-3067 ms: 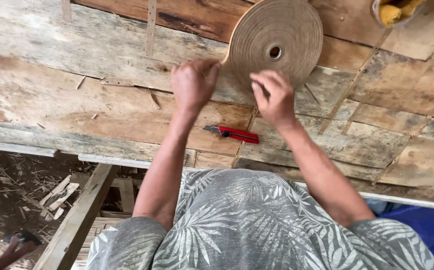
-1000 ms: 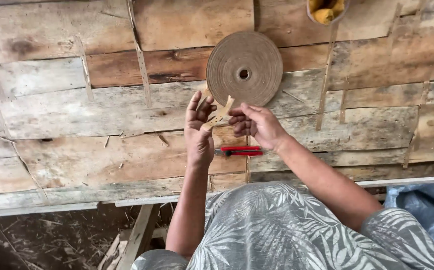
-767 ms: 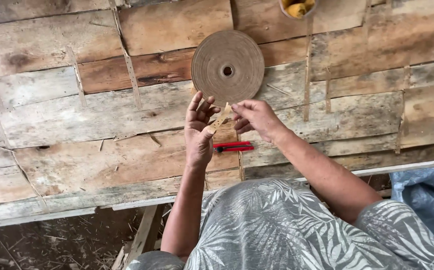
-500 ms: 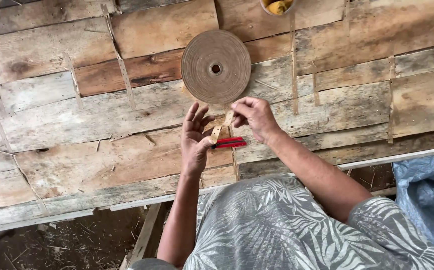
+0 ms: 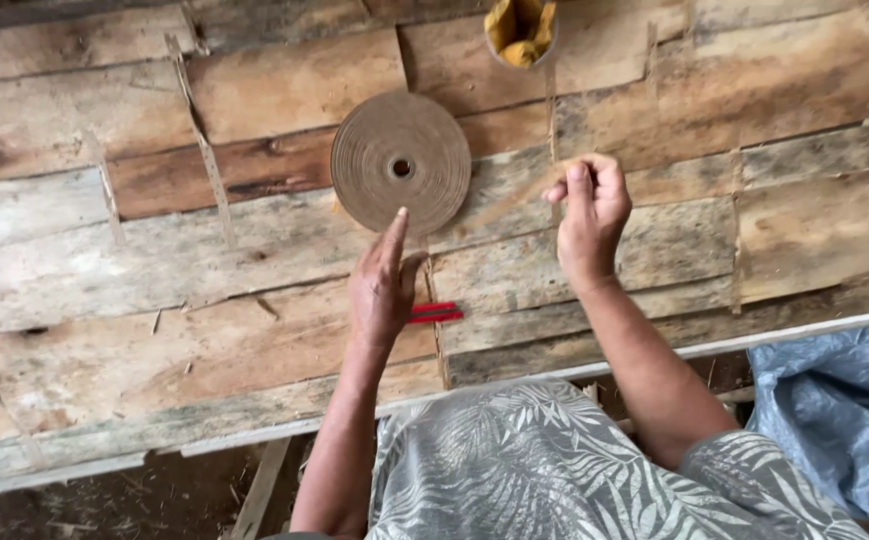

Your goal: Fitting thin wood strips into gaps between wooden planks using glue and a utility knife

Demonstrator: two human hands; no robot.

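A flat round roll of tan strip (image 5: 401, 165) lies on a rough plank tabletop (image 5: 155, 270). My left hand (image 5: 382, 285) rests flat just below the roll, fingers straight, one fingertip touching its lower edge. My right hand (image 5: 587, 215) is raised to the right of the roll and pinches the end of a thin tan strip (image 5: 515, 200) that runs back toward the roll. Red-handled scissors (image 5: 437, 314) lie on the planks beside my left hand, partly hidden by it.
A round container with yellow contents (image 5: 521, 30) stands at the far edge of the planks. A blue-grey tarp (image 5: 835, 420) lies at the lower right below the table edge. Dirt ground shows at the lower left.
My right hand has pulled away to the right, drawing the strip out from the roll. My left hand has flattened on the planks below the roll. The view has shifted.
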